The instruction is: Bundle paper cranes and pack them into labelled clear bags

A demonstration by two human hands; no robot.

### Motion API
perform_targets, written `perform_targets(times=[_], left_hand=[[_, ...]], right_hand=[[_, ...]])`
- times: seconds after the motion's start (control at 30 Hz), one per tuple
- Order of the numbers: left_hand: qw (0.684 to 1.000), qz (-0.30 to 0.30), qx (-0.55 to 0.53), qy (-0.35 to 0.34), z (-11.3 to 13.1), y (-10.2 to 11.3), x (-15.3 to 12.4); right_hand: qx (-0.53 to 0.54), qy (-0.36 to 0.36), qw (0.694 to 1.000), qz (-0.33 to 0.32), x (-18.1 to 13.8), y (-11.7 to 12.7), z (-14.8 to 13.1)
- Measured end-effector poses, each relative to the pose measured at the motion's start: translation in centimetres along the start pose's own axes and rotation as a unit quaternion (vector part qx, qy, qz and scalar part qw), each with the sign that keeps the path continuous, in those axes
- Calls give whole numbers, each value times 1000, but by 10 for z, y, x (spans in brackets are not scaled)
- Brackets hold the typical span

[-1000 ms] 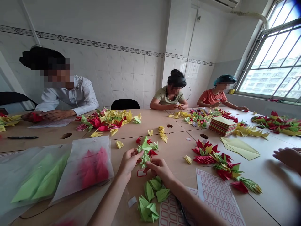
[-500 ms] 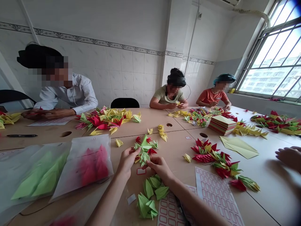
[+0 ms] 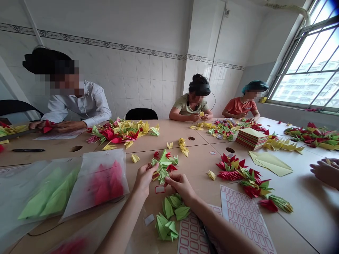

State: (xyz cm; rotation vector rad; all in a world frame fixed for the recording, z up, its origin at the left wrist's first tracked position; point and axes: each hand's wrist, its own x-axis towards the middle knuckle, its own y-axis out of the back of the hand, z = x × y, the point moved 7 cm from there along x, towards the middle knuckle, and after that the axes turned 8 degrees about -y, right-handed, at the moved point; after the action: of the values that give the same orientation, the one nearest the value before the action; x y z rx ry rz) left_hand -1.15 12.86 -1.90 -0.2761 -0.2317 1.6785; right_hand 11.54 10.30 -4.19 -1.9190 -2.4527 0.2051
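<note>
In the head view, the left hand (image 3: 144, 177) and right hand (image 3: 180, 184) meet fingertip to fingertip. Both pinch a green folded-paper cluster (image 3: 162, 172) held between them, apparently pressing its pieces together, though the grip is too small to be sure. Adding from the loose green pieces (image 3: 173, 209) just below the right fingers calls for freeing one hand.

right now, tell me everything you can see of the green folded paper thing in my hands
The folded green paper piece is light green, thin paper with sharp creases and several pointed flaps fanning outward. It is held just above the table. The left hand pinches its left side and the right hand grips its lower right. Loose green and red folded pieces lie right behind it, so its upper edge is hard to tell apart from them.
</note>
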Motion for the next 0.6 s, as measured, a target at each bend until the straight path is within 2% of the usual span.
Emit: perform_targets(times=[0.6], left_hand=[[1000,4,-18,4,9,-4,-6]], right_hand=[[-13,17,1000,-11,-2,0,-3]])
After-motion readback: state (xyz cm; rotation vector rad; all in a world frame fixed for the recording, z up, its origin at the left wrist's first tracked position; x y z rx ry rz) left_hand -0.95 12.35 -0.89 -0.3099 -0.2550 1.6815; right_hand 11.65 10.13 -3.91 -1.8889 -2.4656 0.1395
